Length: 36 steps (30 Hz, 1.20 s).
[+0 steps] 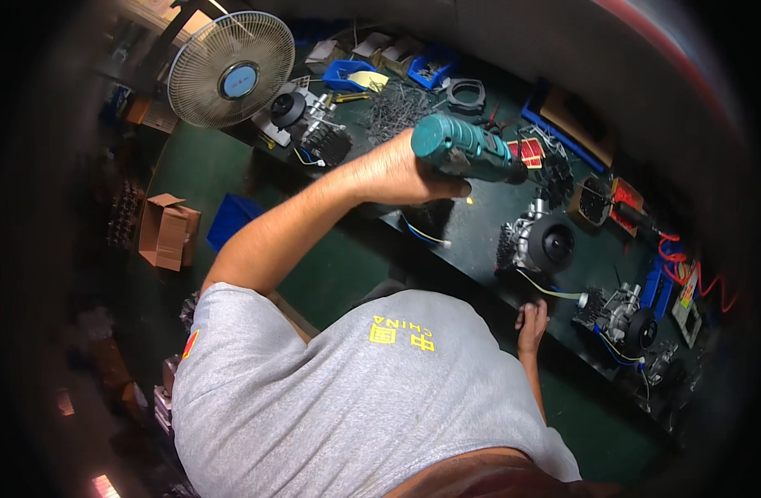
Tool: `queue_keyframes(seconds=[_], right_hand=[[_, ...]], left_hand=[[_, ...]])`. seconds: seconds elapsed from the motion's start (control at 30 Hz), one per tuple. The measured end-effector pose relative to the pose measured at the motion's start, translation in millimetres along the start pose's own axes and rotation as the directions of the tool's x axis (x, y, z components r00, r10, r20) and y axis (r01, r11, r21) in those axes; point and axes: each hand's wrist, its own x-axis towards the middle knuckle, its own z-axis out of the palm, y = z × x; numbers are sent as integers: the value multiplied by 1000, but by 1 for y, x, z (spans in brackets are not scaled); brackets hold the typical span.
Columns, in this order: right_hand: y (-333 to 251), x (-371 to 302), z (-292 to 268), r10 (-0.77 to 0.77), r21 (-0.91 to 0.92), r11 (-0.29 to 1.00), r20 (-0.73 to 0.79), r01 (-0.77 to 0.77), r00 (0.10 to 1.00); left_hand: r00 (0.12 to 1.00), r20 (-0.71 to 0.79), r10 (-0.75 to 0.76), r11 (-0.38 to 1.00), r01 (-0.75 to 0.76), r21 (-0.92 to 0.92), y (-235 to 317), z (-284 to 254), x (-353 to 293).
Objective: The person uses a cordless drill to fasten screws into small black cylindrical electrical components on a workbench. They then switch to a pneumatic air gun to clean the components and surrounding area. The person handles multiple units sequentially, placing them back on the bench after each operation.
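My left hand (401,176) is closed round a teal and black power drill (463,148), raised over the workbench (480,222). The drill's dark nose end points right. Beneath that hand lies a dark part, mostly hidden, with a blue and white wire (426,236) trailing to the bench edge. To the right stands a small metal engine (549,243) with a round black cover and a pale lead. My right hand (531,325) rests by the bench's front edge below this engine, fingers loosely bent and apart, holding nothing that I can see.
More small engines (619,315) stand at the right, and one (314,124) at the far left by a fan (231,70). Loose screws (401,108), blue bins (347,75) and boxes of red parts (627,203) line the back. A red coiled hose (683,266) hangs at right.
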Motion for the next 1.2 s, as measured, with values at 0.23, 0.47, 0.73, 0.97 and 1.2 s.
queue_keyframes(seconds=[0.23,0.47,0.73,0.97,1.2], right_hand=[[-7,-25,78,328,241,923,-90,-299,940],[-100,-34,193,224,388,905,-83,-175,971],[-136,-12,249,175,411,900,-46,-141,983],[-152,17,253,108,409,907,17,-105,994],[-147,53,238,36,373,927,-25,-24,999]], left_hand=[[997,-52,-53,962,37,-271,-58,-41,-74],[995,-4,-101,958,96,-271,-113,-79,-138],[984,73,-161,941,175,-290,-142,-102,-158],[976,8,-219,947,214,-240,-135,-110,-156],[965,21,-262,952,262,-156,-123,-104,-127]])
